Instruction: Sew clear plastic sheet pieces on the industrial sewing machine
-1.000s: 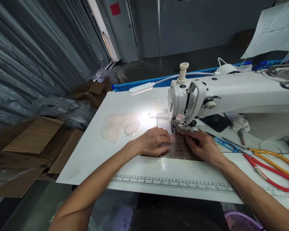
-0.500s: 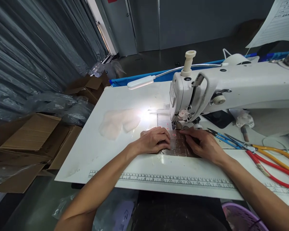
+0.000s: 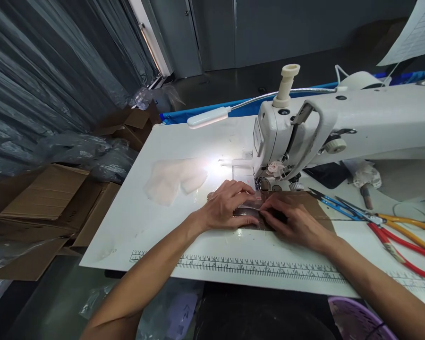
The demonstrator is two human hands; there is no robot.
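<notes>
A brown workpiece with a clear plastic layer lies on the white sewing table, just in front of the needle of a white sewing machine. My left hand presses on its left part, fingers curled onto the clear plastic. My right hand rests on the middle of the piece, fingertips pinching at the plastic beside the left fingers. Both hands sit a little toward me from the presser foot.
A gooseneck lamp lights the table. A pale fabric scrap lies to the left. Blue snips and red and yellow scissors lie to the right. A ruler strip runs along the front edge. Cardboard boxes stand to the left.
Both hands have drawn back slightly from the needle toward me and come together on the piece. More of the brown piece shows to the right of my right hand.
</notes>
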